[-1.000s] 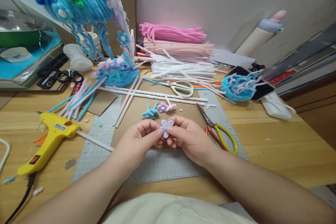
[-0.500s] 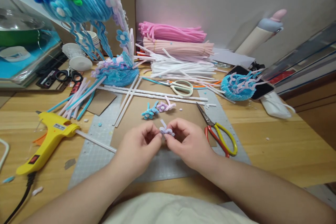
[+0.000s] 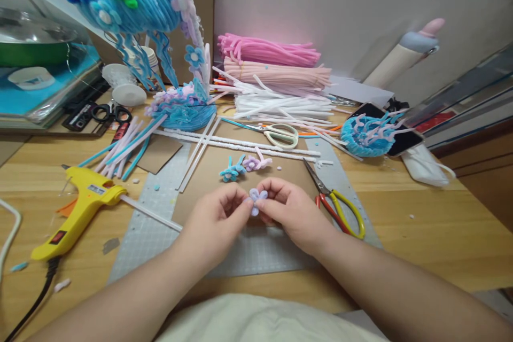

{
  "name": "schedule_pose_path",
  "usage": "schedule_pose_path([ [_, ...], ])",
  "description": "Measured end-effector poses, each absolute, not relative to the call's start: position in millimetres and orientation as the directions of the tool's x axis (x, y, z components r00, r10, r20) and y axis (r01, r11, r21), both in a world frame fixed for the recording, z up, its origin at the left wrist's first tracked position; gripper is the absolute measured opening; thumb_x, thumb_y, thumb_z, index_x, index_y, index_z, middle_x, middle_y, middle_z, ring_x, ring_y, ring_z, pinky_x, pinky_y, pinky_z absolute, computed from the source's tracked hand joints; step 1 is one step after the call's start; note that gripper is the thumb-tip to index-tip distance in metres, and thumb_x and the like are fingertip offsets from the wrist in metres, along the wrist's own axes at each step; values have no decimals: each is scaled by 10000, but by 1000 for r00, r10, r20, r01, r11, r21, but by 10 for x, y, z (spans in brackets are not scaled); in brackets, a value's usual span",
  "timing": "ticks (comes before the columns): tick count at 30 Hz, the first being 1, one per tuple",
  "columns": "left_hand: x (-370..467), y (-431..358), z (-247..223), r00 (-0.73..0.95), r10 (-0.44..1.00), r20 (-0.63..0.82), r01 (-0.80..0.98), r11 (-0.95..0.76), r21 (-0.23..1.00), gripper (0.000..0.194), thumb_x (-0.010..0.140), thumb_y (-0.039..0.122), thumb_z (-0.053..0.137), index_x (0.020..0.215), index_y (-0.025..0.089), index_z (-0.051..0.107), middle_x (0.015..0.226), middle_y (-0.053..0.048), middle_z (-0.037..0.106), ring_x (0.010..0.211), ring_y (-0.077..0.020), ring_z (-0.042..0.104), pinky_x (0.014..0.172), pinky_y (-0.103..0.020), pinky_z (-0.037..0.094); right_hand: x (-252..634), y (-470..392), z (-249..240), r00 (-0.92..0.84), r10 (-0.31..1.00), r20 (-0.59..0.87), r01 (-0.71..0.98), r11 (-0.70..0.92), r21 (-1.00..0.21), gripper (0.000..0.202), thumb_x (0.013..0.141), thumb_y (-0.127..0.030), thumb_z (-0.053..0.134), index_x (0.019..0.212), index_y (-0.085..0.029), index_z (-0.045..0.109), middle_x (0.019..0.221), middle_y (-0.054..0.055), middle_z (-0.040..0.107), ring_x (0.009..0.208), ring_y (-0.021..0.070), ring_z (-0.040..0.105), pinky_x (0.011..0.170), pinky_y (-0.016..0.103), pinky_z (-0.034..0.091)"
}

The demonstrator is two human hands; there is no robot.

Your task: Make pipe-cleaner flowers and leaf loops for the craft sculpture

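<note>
A small lavender flower (image 3: 255, 202) of fuzzy stem, its petals looped, is held above the near part of a brown cardboard sheet (image 3: 296, 181). The person's left hand (image 3: 218, 211) pinches it from the left between thumb and fingers, and the right hand (image 3: 294, 215) pinches it from the right; the fingers behind the petals are partly hidden.

Just beyond the hands, a blue flower (image 3: 230, 172) and a purple flower (image 3: 251, 163) lie side by side on the cardboard, which rests on a grey cutting mat (image 3: 240, 259). To the right of the right hand lie scissors with red and yellow handles (image 3: 329, 192), blades pointing away.

To the left, a yellow glue gun (image 3: 88, 192) lies on the wooden table (image 3: 433, 235). Farther off are cream-handled scissors (image 3: 266, 129), then bundles of white stems (image 3: 280, 107), peach stems (image 3: 276, 73) and pink stems (image 3: 268, 52) by the wall. A tall blue fuzzy sculpture (image 3: 148, 5) bearing flowers stands far left; at far right, a round blue piece (image 3: 360, 143) with pale strands overlaps a phone (image 3: 405, 141).
</note>
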State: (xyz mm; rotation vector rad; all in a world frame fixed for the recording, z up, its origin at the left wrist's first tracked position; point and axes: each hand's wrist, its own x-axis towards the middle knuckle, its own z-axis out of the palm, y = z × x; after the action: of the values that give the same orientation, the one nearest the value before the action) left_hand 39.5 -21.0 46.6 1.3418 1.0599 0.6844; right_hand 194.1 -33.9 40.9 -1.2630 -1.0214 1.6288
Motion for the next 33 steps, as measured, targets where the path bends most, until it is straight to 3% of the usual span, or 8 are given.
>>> schedule_pose_path([
  [5,407,-191,470,407,876,-258,110,233,966,184,774,329,590,678,175,560,568,29,568,506,-105,481,501,-219,369,1931,-351,378,-173,922,-345,-175,-374,-911,205,684,-285,675,762,-167,528,646,-33,561,536,72,523,486,175,379],
  [11,407,-241,377,349,912,-217,358,85,930,225,777,267,535,584,195,445,519,55,459,502,-107,414,480,-223,289,1860,-417,348,3,989,-151,177,-149,-973,90,663,-176,603,724,-172,538,643,-30,531,558,87,464,518,210,389],
  [15,415,-247,359,349,917,-192,428,27,903,171,800,275,514,653,194,482,575,42,497,547,-118,457,508,-229,324,1882,-411,340,-37,991,-130,295,-114,-949,56,682,-168,559,730,-171,529,645,-29,517,564,91,449,519,214,376],
  [19,416,-215,372,348,924,-159,289,56,956,105,803,297,536,778,195,530,646,29,555,581,-114,502,531,-218,376,1908,-372,374,-80,984,-159,210,-139,-968,77,685,-181,574,732,-179,513,638,-41,495,562,85,441,514,202,366],
  [23,422,-181,414,276,913,-300,101,282,954,158,778,326,563,735,184,508,522,55,516,436,-76,413,421,-182,324,1884,-354,408,17,994,-106,2,-106,-994,166,697,-227,601,797,-204,470,706,-39,499,630,97,490,579,217,413],
  [26,436,-173,435,303,884,-356,30,364,931,163,757,318,588,727,179,507,476,69,495,403,-65,383,393,-169,295,1869,-350,403,-47,977,-206,-46,-208,-977,180,714,-278,611,790,-198,468,689,-41,516,573,84,493,518,206,395],
  [29,440,-190,426,349,884,-310,62,309,949,137,776,305,581,753,182,525,536,65,533,425,-63,399,415,-174,313,1871,-351,386,-84,958,-274,-63,-279,-958,188,715,-302,622,762,-181,486,668,-45,526,526,67,502,480,191,382],
  [33,417,-218,394,439,883,-166,203,83,976,161,844,270,500,730,182,572,647,37,585,568,-86,488,537,-194,367,1887,-352,385,-80,957,-279,-102,-287,-953,204,702,-300,642,769,-180,491,654,-55,526,513,61,516,460,176,375],
])
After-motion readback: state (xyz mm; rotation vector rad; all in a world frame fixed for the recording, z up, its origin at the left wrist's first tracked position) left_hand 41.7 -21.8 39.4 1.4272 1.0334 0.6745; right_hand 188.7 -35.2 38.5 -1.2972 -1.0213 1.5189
